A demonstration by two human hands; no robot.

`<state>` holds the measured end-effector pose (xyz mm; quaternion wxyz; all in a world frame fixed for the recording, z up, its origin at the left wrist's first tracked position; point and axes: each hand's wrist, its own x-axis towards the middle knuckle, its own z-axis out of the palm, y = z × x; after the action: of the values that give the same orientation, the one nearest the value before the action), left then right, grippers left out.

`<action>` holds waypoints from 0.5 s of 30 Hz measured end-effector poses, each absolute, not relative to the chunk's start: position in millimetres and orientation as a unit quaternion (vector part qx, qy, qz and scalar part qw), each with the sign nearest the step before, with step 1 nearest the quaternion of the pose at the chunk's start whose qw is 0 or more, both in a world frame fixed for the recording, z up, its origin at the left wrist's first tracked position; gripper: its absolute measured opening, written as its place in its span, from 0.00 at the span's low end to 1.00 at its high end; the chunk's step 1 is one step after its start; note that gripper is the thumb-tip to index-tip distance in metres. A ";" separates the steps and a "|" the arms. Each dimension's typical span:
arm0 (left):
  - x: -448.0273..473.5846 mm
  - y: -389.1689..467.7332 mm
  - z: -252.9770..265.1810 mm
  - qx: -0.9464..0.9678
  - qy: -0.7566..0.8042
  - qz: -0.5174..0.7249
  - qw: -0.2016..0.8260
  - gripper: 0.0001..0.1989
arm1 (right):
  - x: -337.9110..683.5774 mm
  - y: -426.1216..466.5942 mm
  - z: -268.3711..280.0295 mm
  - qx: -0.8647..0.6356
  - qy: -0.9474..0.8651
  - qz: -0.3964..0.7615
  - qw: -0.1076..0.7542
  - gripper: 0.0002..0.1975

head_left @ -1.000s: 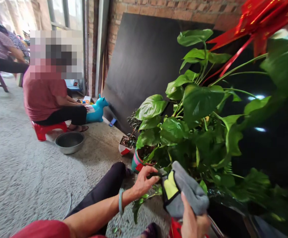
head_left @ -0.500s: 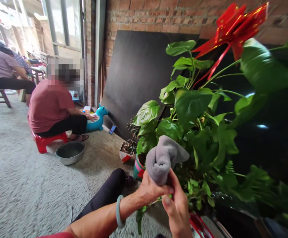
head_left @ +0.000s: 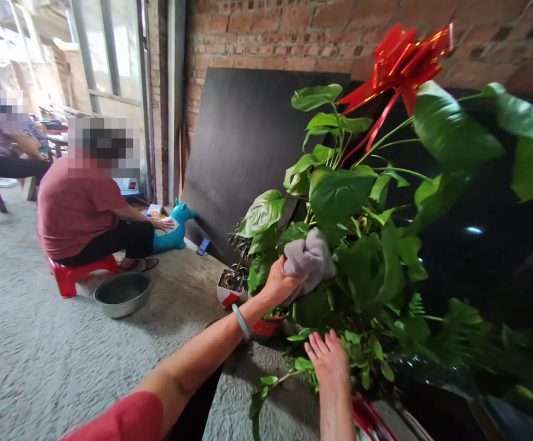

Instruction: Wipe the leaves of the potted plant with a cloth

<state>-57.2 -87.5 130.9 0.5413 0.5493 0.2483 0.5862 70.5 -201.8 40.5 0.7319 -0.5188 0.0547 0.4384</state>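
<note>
Closest in, our right hand (head_left: 330,358) is open, nothing visible in it, while farther ahead and leftward our left hand (head_left: 281,283) grips the grey cloth (head_left: 311,256) by its near-left side, bunched without clear long axis, broad green leaves (head_left: 339,195) just beyond.

Left arm (head_left: 197,361) is stretched out from near left, slightly bent, with the left hand (head_left: 285,280) curled in a grip. Right hand (head_left: 329,360) is nearer, loose, fingers kinda spread, right forearm (head_left: 336,413) pointing pretty much straight ahead.
</note>
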 end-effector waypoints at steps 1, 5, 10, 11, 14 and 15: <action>-57.0 -90.6 116.4 0.540 0.262 0.560 0.571 0.22 | 72.6 -194.1 29.0 -0.520 0.066 0.453 0.721 0.15; -73.7 -111.5 91.6 0.504 0.281 0.457 0.677 0.20 | 76.1 -177.0 3.2 -0.491 0.077 0.502 0.708 0.15; -96.4 -121.5 152.7 0.537 0.185 0.532 0.628 0.22 | 89.3 -174.3 7.5 -0.419 0.013 0.500 0.758 0.13; -96.0 -119.7 164.9 0.545 0.169 0.556 0.605 0.22 | 90.9 -173.6 7.5 -0.413 0.002 0.497 0.763 0.13; -84.9 -111.2 173.4 0.541 0.182 0.577 0.584 0.21 | 89.6 -170.9 -1.5 -0.423 -0.023 0.485 0.765 0.16; -80.0 -109.1 165.7 0.531 0.205 0.562 0.601 0.21 | 87.3 -170.5 -7.0 -0.431 -0.032 0.478 0.765 0.17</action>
<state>-80.0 -109.1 165.7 0.6005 0.5307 0.2053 0.5617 87.3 -170.5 -7.0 0.7646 -0.4309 -0.0321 0.4782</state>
